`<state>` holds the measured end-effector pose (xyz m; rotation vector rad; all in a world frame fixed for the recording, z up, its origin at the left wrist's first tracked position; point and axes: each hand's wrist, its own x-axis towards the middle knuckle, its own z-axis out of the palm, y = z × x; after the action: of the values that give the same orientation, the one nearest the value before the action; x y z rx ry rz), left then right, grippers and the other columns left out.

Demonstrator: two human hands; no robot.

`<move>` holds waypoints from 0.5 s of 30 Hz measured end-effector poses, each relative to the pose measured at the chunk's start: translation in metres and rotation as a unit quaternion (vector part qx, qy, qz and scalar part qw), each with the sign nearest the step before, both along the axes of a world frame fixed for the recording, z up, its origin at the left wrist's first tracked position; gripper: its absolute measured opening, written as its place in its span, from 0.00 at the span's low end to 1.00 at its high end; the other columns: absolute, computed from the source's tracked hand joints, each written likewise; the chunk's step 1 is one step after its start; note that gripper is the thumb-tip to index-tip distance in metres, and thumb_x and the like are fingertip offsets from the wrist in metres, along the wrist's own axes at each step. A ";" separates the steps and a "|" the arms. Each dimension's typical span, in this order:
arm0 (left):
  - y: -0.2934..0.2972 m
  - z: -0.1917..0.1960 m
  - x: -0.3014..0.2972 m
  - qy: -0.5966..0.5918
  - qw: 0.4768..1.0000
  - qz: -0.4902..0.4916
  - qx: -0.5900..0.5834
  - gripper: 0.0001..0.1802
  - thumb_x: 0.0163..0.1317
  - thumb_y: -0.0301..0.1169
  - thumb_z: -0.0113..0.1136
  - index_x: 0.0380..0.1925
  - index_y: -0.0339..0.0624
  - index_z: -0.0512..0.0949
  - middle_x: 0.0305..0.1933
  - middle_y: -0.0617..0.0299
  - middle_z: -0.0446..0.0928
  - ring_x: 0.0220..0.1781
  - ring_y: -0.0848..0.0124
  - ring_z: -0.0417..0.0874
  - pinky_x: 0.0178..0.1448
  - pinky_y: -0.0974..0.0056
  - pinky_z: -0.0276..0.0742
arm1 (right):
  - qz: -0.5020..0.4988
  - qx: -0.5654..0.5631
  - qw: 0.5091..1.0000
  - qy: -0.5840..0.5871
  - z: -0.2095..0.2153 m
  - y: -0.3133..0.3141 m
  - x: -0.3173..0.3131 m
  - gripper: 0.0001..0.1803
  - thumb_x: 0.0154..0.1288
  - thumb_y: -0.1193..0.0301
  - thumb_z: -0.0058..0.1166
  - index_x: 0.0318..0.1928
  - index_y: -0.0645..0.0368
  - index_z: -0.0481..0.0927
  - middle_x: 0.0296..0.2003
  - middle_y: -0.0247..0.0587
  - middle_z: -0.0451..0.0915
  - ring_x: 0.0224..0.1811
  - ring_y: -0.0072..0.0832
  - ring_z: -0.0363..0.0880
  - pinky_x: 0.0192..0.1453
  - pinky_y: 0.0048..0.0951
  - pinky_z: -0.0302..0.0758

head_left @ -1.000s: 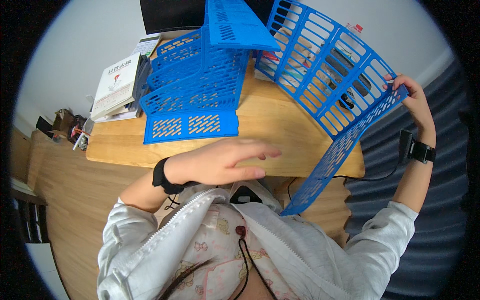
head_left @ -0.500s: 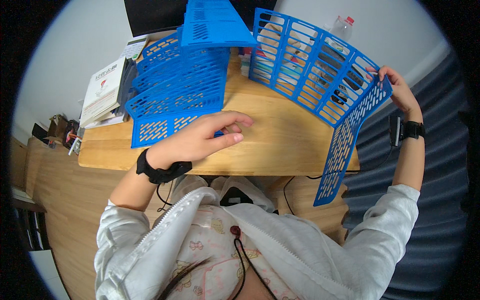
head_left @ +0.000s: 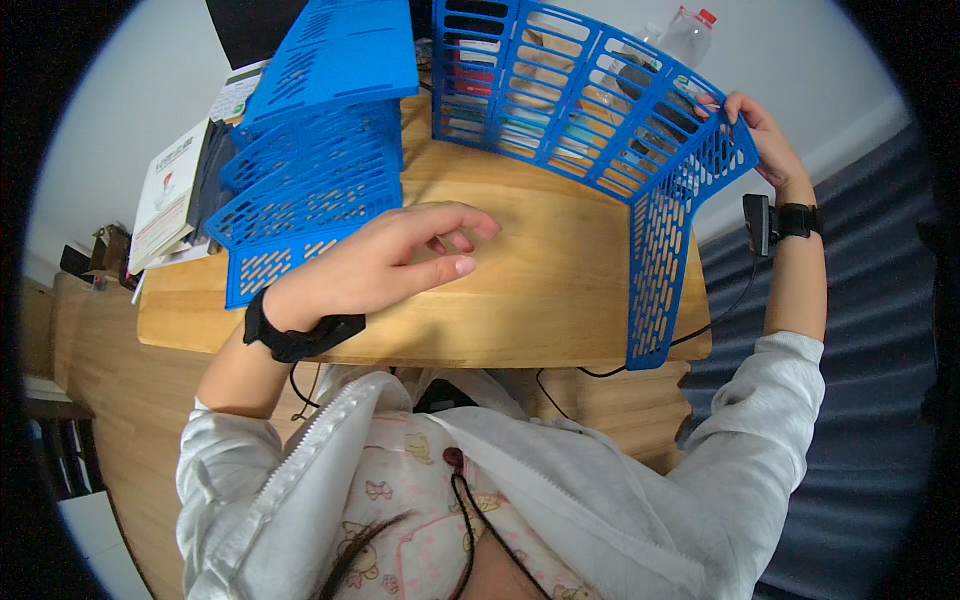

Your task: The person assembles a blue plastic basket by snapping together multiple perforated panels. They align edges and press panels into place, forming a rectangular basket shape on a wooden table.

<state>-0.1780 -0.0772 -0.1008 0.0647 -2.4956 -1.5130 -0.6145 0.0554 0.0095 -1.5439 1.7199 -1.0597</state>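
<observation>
Right hand (head_left: 757, 138): is gripping the right edge of a blue, slatted plastic panel (head_left: 570, 100), fingers closed over it.
Panel's place: it is stretching, bent, from top centre to right of the frame.
Left hand (head_left: 385, 258): is hovering left of centre, unladen, fingers loosely curled, thumb apart.
Upper left: over there a blue perforated plastic rack (head_left: 335, 68) is sitting on the pale wooden tabletop (head_left: 540, 270) beside a white-covered book (head_left: 170, 195).
</observation>
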 end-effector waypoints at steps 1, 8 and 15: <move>0.000 0.001 -0.002 0.000 1.000 -0.002 0.002 0.18 0.62 0.27 0.51 0.52 0.37 0.68 0.50 0.61 0.73 0.47 0.72 0.72 0.51 0.68 0.69 | 0.019 -0.003 1.000 -0.009 -0.002 -0.004 -0.004 0.06 0.56 0.71 0.59 0.30 0.48 0.74 0.50 0.40 0.75 0.56 0.29 0.72 0.55 0.35 0.74; 0.001 -0.002 -0.016 -0.007 0.997 -0.018 0.070 0.18 0.62 0.27 0.51 0.52 0.36 0.68 0.50 0.61 0.73 0.47 0.72 0.72 0.51 0.69 0.68 | 0.065 -0.013 0.998 -0.006 -0.013 -0.024 -0.012 0.05 0.58 0.69 0.57 0.31 0.47 0.73 0.49 0.39 0.75 0.56 0.28 0.71 0.54 0.32 0.75; 0.002 -0.006 -0.017 0.028 0.999 -0.028 0.035 0.17 0.62 0.31 0.52 0.50 0.36 0.69 0.45 0.58 0.75 0.42 0.70 0.76 0.46 0.67 0.73 | 0.065 -0.040 0.996 0.049 -0.014 -0.020 -0.007 0.05 0.56 0.68 0.57 0.34 0.46 0.76 0.50 0.39 0.75 0.55 0.28 0.73 0.52 0.30 0.76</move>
<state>-0.1953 -0.0754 -0.1066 -0.0360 -2.4205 -1.6025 -0.6219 0.0351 -0.0048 -1.7599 1.6332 -1.0130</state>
